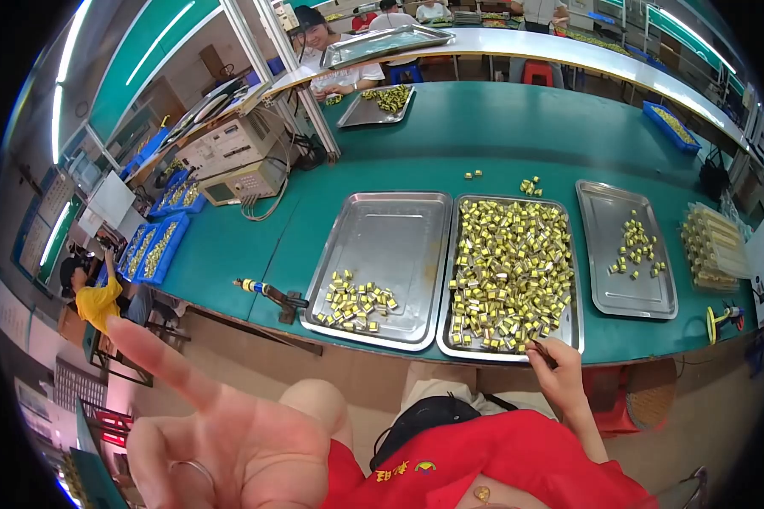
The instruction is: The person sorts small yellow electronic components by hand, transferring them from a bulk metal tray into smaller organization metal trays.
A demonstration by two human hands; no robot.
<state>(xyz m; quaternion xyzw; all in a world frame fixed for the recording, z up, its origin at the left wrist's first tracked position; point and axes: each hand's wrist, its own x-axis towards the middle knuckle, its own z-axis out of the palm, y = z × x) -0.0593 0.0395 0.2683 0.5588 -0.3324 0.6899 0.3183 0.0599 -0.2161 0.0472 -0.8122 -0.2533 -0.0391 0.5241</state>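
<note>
Across the middle of the frame runs our green counter (501,127), with three steel trays set side by side along its near edge, within easy reach. The middle tray (511,273) is heaped with small yellow parts (509,263); the left tray (388,265) and right tray (624,250) hold only small clusters, seemingly sorted batches. Our right hand (553,365), at lower centre, closes on the middle tray's near rim, fingers pinched at the parts. Our left hand (229,433), lower left, hangs open off the counter, finger extended, holding nothing.
</note>
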